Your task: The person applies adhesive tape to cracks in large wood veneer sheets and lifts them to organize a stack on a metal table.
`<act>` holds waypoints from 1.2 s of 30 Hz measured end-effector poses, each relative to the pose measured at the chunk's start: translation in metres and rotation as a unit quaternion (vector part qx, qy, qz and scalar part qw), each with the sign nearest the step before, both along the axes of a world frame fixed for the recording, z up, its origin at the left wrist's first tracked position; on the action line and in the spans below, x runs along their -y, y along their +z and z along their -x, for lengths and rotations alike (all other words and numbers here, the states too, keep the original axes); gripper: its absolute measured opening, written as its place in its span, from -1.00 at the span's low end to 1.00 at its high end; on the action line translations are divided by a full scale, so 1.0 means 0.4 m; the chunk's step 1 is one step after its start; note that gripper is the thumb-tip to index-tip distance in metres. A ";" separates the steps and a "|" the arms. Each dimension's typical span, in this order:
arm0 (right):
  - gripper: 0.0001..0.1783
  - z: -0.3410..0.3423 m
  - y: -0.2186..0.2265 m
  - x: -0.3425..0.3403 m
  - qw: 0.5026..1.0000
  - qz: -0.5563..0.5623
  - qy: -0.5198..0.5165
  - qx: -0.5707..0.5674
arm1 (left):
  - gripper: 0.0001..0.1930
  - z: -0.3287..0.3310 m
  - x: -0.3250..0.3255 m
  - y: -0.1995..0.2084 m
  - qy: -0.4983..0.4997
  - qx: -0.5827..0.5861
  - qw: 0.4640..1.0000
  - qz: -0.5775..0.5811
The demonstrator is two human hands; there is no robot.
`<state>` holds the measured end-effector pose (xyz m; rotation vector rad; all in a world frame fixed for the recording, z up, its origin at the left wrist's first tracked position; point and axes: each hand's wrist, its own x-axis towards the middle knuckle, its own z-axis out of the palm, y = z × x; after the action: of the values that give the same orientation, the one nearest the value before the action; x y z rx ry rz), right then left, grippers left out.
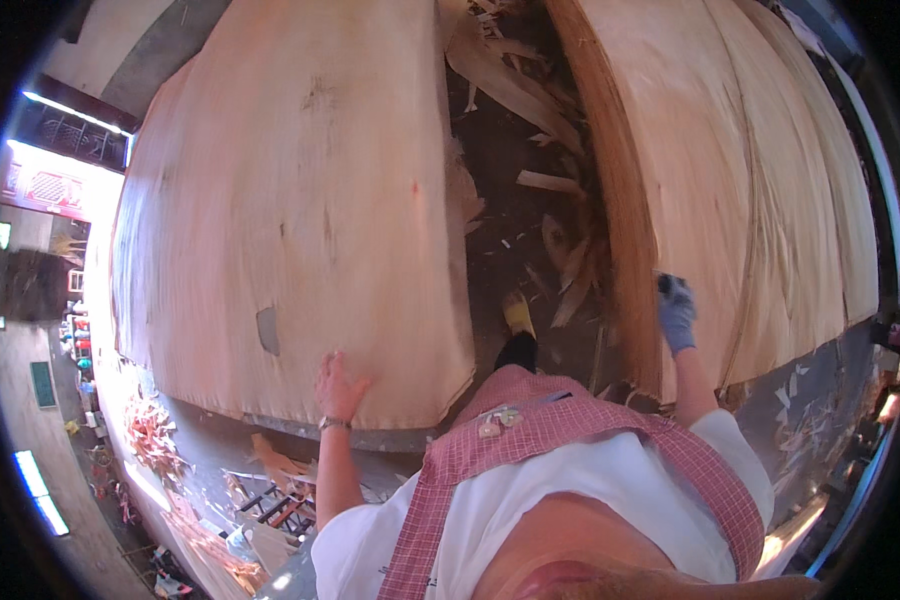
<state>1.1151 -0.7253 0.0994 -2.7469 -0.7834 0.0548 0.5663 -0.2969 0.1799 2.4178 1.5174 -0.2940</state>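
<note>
My bare left hand (340,388), with a band at the wrist, rests on the near edge of a wide, pale wood veneer sheet (360,240), its fingers spread. A small grey patch (267,330) shows in that sheet, left of the hand. On the other side, my right hand (676,312) wears a blue-grey glove and is closed around a small dark object (663,283) whose kind I cannot make out. It is over the inner edge of a thick stack of veneer sheets (710,200), whose layered brown side (620,200) faces the gap.
Between the sheet and the stack runs a dark gap where veneer scraps (515,85) litter the floor (490,250). My foot in a yellow shoe (518,315) stands in it. More scraps (150,435) lie in a pile at the left, near a dark slatted frame (275,508).
</note>
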 end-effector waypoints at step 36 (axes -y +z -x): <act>-0.56 -1.267 -0.268 -1.642 0.841 0.224 0.394 -0.296 | -0.10 -1.451 -1.301 -0.104 0.286 -0.066 0.946 -0.140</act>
<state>1.6218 -0.0686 -0.0078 -2.2909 -1.7735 1.3185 1.1468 0.2236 0.1382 2.0391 2.3713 -0.1225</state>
